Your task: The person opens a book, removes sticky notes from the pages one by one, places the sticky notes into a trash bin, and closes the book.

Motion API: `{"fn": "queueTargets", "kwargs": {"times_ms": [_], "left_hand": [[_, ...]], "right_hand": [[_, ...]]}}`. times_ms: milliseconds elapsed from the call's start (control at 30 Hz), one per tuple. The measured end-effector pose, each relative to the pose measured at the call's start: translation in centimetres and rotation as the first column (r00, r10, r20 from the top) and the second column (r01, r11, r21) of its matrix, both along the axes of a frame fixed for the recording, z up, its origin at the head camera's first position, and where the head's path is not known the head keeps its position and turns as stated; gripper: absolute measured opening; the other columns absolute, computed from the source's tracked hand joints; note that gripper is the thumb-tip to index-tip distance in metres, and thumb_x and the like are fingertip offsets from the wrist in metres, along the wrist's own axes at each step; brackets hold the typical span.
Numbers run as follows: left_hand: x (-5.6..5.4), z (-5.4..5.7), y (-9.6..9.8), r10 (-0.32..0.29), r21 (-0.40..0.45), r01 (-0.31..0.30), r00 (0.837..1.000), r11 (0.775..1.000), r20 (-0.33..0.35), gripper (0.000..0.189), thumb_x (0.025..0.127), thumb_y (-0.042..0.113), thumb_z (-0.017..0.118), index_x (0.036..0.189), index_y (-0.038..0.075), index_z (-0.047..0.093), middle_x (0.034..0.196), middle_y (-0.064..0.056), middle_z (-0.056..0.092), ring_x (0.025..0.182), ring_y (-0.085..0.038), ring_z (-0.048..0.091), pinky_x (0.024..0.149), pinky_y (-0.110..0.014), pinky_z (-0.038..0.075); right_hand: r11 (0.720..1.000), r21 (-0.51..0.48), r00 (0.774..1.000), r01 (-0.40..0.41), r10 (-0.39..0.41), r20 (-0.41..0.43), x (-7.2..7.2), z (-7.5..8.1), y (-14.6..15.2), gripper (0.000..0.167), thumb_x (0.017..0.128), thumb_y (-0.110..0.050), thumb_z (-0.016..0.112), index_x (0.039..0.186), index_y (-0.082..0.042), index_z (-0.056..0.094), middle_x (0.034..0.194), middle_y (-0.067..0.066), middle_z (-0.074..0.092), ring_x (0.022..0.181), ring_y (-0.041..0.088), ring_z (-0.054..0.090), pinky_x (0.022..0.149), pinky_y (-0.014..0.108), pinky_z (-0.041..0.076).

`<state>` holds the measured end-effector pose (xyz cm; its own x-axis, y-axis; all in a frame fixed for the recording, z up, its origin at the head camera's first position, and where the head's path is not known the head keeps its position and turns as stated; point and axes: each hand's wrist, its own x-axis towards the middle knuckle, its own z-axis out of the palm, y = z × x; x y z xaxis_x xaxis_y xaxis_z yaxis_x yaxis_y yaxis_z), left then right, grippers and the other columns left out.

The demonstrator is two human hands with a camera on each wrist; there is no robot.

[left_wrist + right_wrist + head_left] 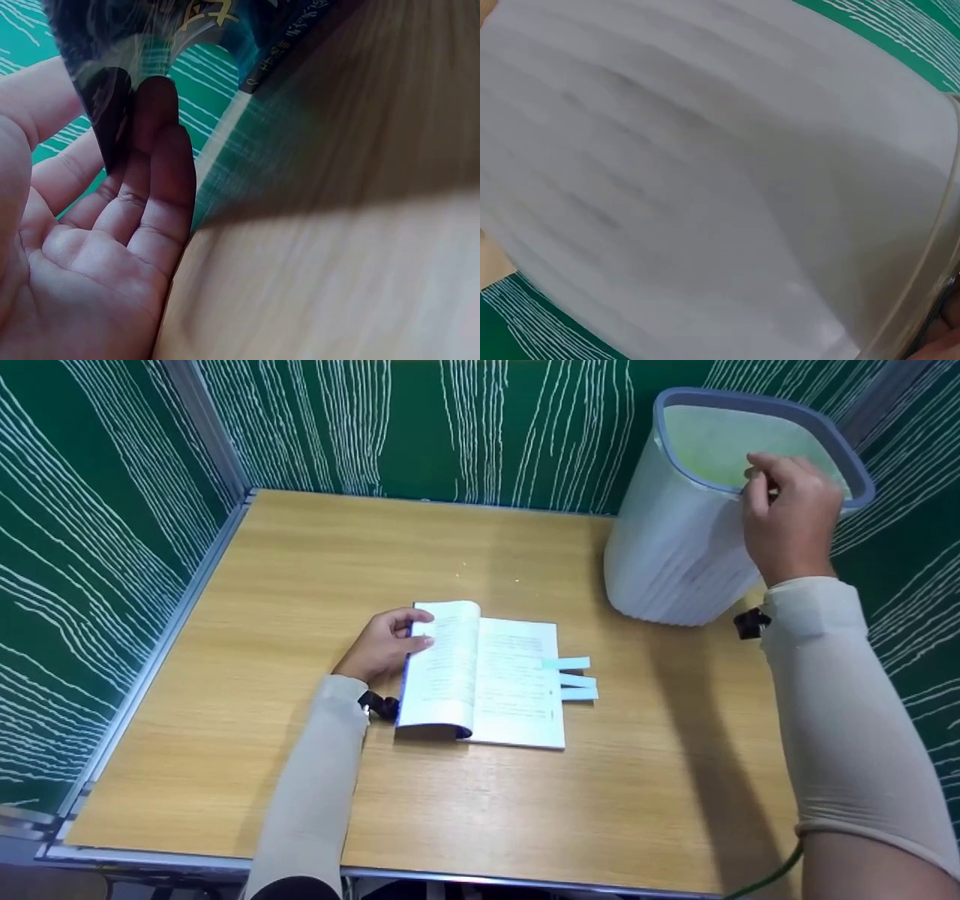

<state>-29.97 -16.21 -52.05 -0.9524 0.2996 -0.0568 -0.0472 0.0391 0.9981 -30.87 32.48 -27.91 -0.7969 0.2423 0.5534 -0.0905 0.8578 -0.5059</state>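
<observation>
An open book (517, 682) lies on the table with its left-hand pages raised and curving over. At that raised left edge, my left hand (382, 643) holds the book, thumb on the page and fingers behind the cover. The left wrist view shows the dark cover (206, 22) and my left palm (97, 270) beneath it. Light blue sticky tabs (576, 682) stick out from the right page edge. My right hand (795, 510) is over the near rim of a white waste bin (675, 547), fingers curled. Whether anything is between those fingers is hidden.
The bin stands at the table's back right, with a grey-blue rim (765, 403). Small pale specks (517, 580) lie on the wooden table (337, 555) behind the book. Green panels (412, 435) with white lines enclose the back and sides.
</observation>
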Motion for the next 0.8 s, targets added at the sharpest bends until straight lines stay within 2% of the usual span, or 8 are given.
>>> {"fn": "queueTargets", "kwargs": {"times_ms": [133, 233, 333, 400, 500, 600, 733, 800], "left_hand": [[0.1, 0.0, 0.0, -0.01, 0.032, 0.009, 1.0, 0.999, 0.017, 0.04, 0.088, 0.007, 0.082, 0.126, 0.005, 0.068, 0.123, -0.015, 0.067, 0.102, -0.023, 0.068, 0.083, -0.028, 0.06], [0.1, -0.1, -0.1, -0.014, 0.043, 0.013, 1.0, 0.999, 0.024, 0.04, 0.088, 0.006, 0.082, 0.126, 0.005, 0.068, 0.123, -0.015, 0.067, 0.101, -0.023, 0.068, 0.083, -0.028, 0.06], [0.1, -0.1, -0.2, -0.006, 0.032, 0.005, 1.0, 0.999, 0.026, 0.04, 0.088, 0.006, 0.082, 0.125, 0.007, 0.069, 0.121, -0.014, 0.068, 0.1, -0.022, 0.068, 0.082, -0.027, 0.06], [0.2, 0.0, -0.2, -0.002, 0.023, 0.002, 1.0, 1.0, 0.025, 0.039, 0.088, 0.006, 0.082, 0.125, 0.007, 0.069, 0.121, -0.014, 0.068, 0.1, -0.022, 0.068, 0.081, -0.027, 0.06], [0.2, 0.1, -0.2, -0.003, 0.024, 0.002, 1.0, 1.0, 0.018, 0.039, 0.088, 0.006, 0.081, 0.125, 0.007, 0.069, 0.12, -0.014, 0.068, 0.099, -0.022, 0.068, 0.081, -0.028, 0.06], [0.2, 0.1, -0.1, -0.008, 0.03, 0.007, 1.0, 1.0, 0.008, 0.039, 0.089, 0.005, 0.081, 0.126, 0.005, 0.068, 0.12, -0.015, 0.068, 0.099, -0.022, 0.068, 0.081, -0.028, 0.06], [0.2, 0.1, 0.0, -0.005, 0.021, 0.005, 1.0, 1.0, 0.01, 0.039, 0.089, 0.006, 0.081, 0.126, 0.006, 0.068, 0.12, -0.015, 0.067, 0.1, -0.023, 0.068, 0.082, -0.028, 0.06], [0.3, 0.2, 0.0, -0.003, 0.01, 0.002, 1.0, 1.0, 0.013, 0.039, 0.089, 0.008, 0.081, 0.126, 0.007, 0.068, 0.121, -0.014, 0.067, 0.102, -0.023, 0.067, 0.083, -0.028, 0.06]], "right_hand": [[0.998, 0.038, 0.974, -0.053, 0.06, -0.219, 0.9, -0.4, -1.0, 0.032, 0.106, -0.032, 0.054, 0.127, -0.017, 0.074, 0.128, 0.007, 0.071, 0.119, 0.022, 0.06, 0.108, 0.025, 0.046], [0.988, 0.083, 0.896, -0.128, 0.151, -0.418, 1.6, -1.5, -2.2, 0.022, 0.099, -0.017, 0.063, 0.113, -0.007, 0.078, 0.116, 0.016, 0.072, 0.114, 0.032, 0.06, 0.104, 0.034, 0.045], [0.955, 0.167, 0.834, -0.244, 0.294, -0.466, 2.2, -3.8, -3.2, 0.016, 0.092, -0.005, 0.066, 0.103, -0.001, 0.077, 0.108, 0.02, 0.071, 0.107, 0.036, 0.06, 0.095, 0.04, 0.046], [0.908, 0.235, 0.826, -0.347, 0.414, -0.382, 2.7, -6.0, -3.8, 0.015, 0.09, -0.002, 0.067, 0.102, -0.001, 0.075, 0.108, 0.018, 0.07, 0.106, 0.034, 0.061, 0.092, 0.041, 0.047], [0.799, 0.297, 0.801, -0.523, 0.58, -0.149, 3.3, -9.9, -4.5, 0.021, 0.087, 0.001, 0.068, 0.107, -0.003, 0.074, 0.114, 0.015, 0.068, 0.108, 0.031, 0.061, 0.09, 0.042, 0.049], [0.714, 0.269, 0.751, -0.646, 0.658, 0.055, 3.8, -13.6, -5.6, 0.024, 0.087, -0.002, 0.072, 0.111, -0.004, 0.074, 0.119, 0.013, 0.067, 0.11, 0.03, 0.062, 0.091, 0.046, 0.052], [0.68, 0.225, 0.716, -0.698, 0.665, 0.213, 4.3, -17.2, -6.9, 0.024, 0.088, -0.009, 0.078, 0.112, -0.007, 0.075, 0.12, 0.007, 0.068, 0.109, 0.027, 0.065, 0.093, 0.048, 0.056], [0.682, 0.191, 0.705, -0.706, 0.649, 0.287, 4.6, -18.3, -7.3, 0.024, 0.089, -0.014, 0.08, 0.112, -0.01, 0.075, 0.12, 0.002, 0.068, 0.111, 0.023, 0.065, 0.096, 0.047, 0.056]]}}
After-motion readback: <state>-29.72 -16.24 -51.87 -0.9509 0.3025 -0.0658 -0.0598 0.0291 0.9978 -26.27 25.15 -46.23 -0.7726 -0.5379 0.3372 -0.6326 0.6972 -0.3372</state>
